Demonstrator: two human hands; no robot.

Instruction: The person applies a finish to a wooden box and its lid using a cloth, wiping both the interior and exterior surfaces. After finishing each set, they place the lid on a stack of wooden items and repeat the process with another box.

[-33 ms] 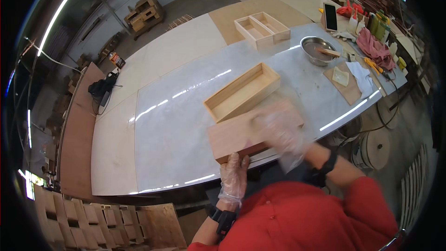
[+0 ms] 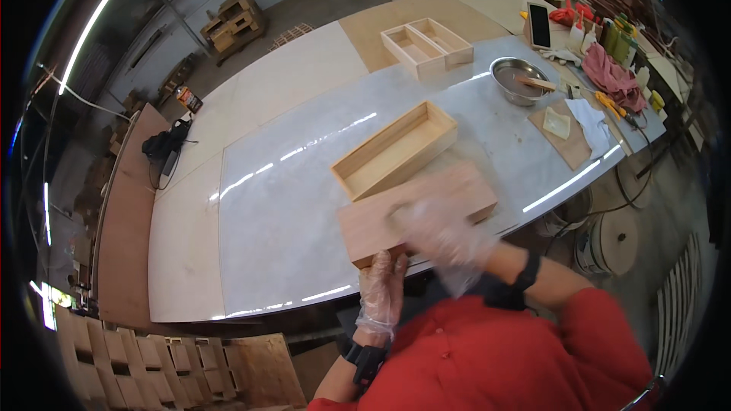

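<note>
Worktop [image 2: 282, 240] glossy; box [image 2: 417, 190] at near edge. Left hand [image 2: 381, 289] against box side, right hand [image 2: 445, 236] blurred over top; whether fingers grasp, cannot tell. Weak bracing could let box slide.

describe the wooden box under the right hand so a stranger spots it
On the big grey-topped table, look along the near edge, by the red shirt. The wooden box there lies flat face up, unlike the open box just beyond and the divided box farther off.
</note>
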